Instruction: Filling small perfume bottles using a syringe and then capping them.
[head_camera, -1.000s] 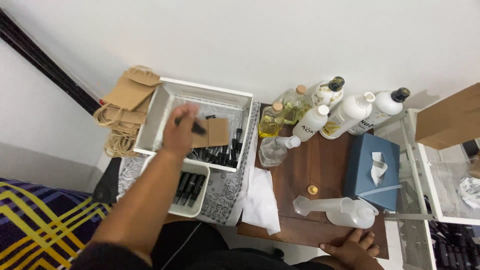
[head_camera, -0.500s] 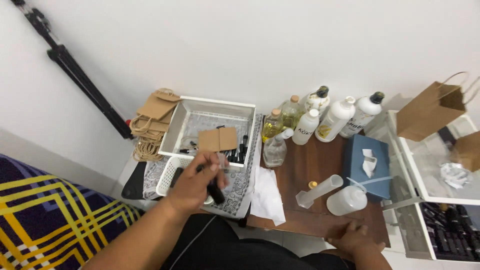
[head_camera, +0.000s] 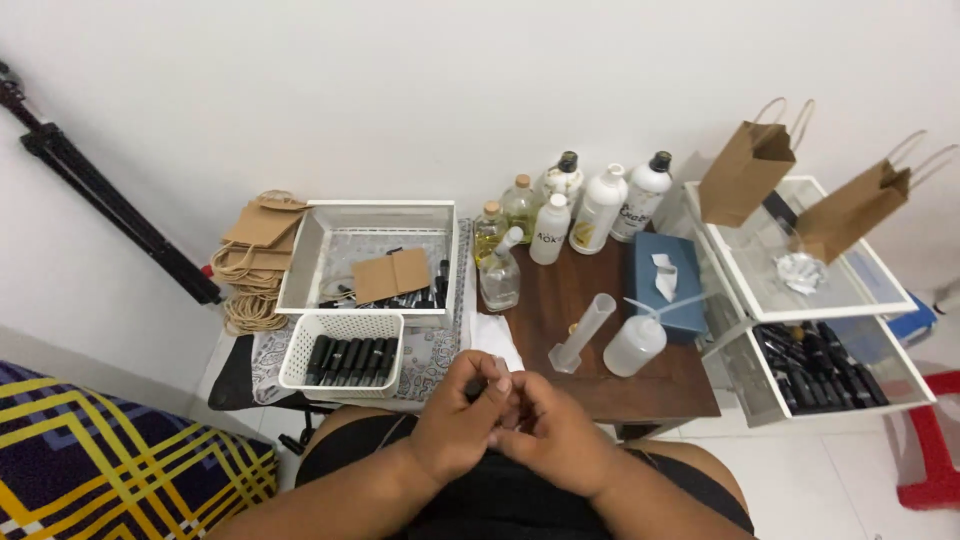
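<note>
Table (head_camera: 600, 375): brown, crowded; work stays above the lap, clear of it.
Tray (head_camera: 300, 262): white, holds black vials and card.
Basket (head_camera: 296, 362): white, a row of black vials inside.
Cylinder (head_camera: 582, 333): near the hands; keep elbows off it.
Left hand (head_camera: 458, 420), right hand (head_camera: 545, 430): closed together on a small black vial (head_camera: 478, 387), mostly hidden. Judgement: steady it with one hand, twist with the other, keep it upright.

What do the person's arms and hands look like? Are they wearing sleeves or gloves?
Both arms are bare right to the bottom edge of the picture, so no sleeves show. The left hand and the right hand have no gloves on. I can see no rings, watch or bracelet. The fingers are bare too. The person wears dark clothing lower down.
</note>
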